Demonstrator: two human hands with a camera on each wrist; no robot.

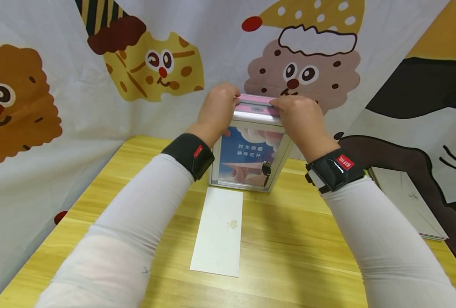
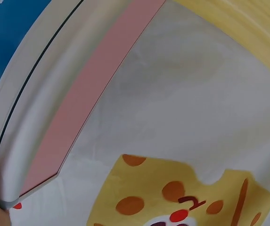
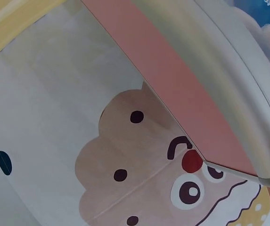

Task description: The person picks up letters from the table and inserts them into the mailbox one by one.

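A small letter box [image 1: 238,159] with a silver frame and pink top stands upright on the table. Its clear front shows a sky picture with Chinese lettering, and keys [image 1: 266,169] hang from the lock. My left hand [image 1: 220,107] grips the left part of the top, fingers curled by the grey slot strip [image 1: 255,102]. On the other side, my right hand [image 1: 298,117] holds the right end of that top, its fingertips at the strip. The pink side panels [image 2: 85,89] show in both wrist views, while most of each hand lies outside them. A white envelope [image 1: 219,231] lies before the box.
A stack of white cards or envelopes [image 1: 406,199] lies at the table's right side. Behind the wooden table [image 1: 289,256] hangs a white cloth [image 1: 220,47] printed with cartoon biscuits and cheese. Both wrists wear black straps.
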